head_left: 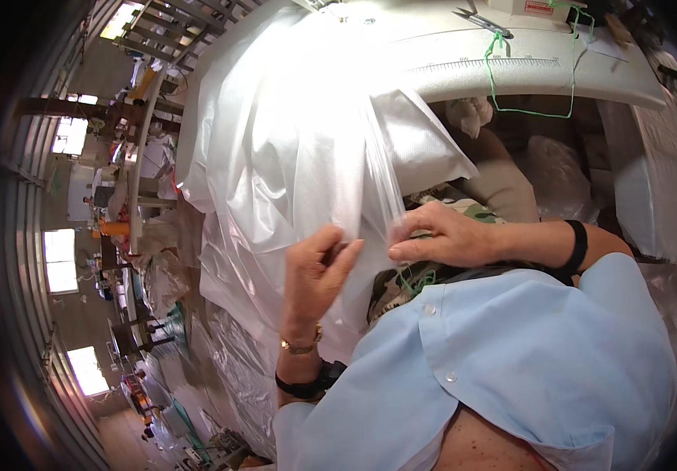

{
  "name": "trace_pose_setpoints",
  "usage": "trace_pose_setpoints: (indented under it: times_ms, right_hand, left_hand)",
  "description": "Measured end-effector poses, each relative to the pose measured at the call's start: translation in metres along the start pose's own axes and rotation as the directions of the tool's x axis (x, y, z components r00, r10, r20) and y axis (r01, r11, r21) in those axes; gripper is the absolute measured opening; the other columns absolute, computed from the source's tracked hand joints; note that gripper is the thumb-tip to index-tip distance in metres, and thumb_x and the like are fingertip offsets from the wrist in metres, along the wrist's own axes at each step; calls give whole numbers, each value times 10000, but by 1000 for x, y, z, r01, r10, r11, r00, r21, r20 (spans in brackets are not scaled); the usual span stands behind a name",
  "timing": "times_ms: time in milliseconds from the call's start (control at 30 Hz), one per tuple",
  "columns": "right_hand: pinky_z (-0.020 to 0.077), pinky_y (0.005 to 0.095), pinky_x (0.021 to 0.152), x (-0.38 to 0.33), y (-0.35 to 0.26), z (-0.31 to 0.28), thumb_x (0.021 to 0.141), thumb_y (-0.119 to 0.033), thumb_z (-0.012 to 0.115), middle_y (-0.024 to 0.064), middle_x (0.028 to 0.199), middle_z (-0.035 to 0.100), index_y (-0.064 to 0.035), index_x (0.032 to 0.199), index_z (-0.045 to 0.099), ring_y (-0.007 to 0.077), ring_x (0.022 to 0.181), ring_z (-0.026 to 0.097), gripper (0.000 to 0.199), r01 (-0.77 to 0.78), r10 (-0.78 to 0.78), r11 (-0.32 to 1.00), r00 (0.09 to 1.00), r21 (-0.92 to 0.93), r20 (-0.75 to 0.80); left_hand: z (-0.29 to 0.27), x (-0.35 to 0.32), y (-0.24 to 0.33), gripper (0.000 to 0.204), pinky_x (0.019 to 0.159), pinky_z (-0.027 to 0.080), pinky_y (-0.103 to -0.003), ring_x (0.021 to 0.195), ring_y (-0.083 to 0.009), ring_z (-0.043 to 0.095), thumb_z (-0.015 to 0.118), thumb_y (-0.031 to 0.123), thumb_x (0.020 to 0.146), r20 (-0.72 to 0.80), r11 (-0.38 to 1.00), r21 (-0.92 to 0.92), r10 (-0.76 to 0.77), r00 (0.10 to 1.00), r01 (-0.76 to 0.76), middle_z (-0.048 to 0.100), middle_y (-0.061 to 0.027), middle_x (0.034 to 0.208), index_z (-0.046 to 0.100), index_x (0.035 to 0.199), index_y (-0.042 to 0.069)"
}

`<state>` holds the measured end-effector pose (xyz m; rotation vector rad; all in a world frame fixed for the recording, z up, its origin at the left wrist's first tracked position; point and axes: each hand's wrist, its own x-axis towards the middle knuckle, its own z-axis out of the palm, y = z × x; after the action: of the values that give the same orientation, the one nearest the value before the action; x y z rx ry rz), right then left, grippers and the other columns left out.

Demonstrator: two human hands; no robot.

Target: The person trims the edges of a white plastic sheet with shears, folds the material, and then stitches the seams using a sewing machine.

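A large sheet of thin, glossy white fabric (pixel 264 184) hangs in folds over the near edge of a white sewing table and down toward my lap. My left hand (pixel 315 271) is closed at one fold, its thumb and fingertips pinched together on the cloth. Just to its right, my right hand (pixel 448 235) pinches a gathered, see-through edge of the same fabric between thumb and fingers. The two hands are a small gap apart. Strong light washes out the upper part of the fabric, and I cannot make out its detail there.
Thread snips (pixel 484 22) tied to a green cord (pixel 531 115) lie on the white tabletop (pixel 621 82), which has a printed ruler scale. More pale sheeting (pixel 668 180) hangs at the right. Clear plastic (pixel 558 169) sits beneath the table. Cluttered worktables stand at the left.
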<state>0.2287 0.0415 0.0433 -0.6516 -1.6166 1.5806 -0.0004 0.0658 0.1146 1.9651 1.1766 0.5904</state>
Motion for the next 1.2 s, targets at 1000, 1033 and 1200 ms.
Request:
trace_pose_setpoints:
  times_ms: [1000,1033,1200]
  right_hand:
    - [528,338,542,-1,-6,36,771,-148,609,92,707,576,-17,780,517,222,676,642,161,433,-177,440,901,-787,396]
    - [531,351,543,-1,-7,36,793,-157,611,106,719,606,-9,782,530,238,669,660,170,458,-198,449,888,-767,415]
    - [490,352,567,-12,-12,17,824,-206,653,75,763,578,-40,766,523,225,705,620,219,455,-323,469,886,-756,333]
  left_hand:
    - [67,-21,-32,207,492,284,-162,623,31,419,542,208,1009,20,763,-633,-148,989,127,562,54,724,551,1059,8]
    - [69,-21,-32,207,492,284,-162,623,31,419,542,208,1009,2,761,-638,-149,989,115,562,54,724,551,1059,8]
    - [70,-16,-35,186,500,295,-166,617,25,412,579,201,992,-11,747,-642,-235,972,173,523,77,706,552,943,24]
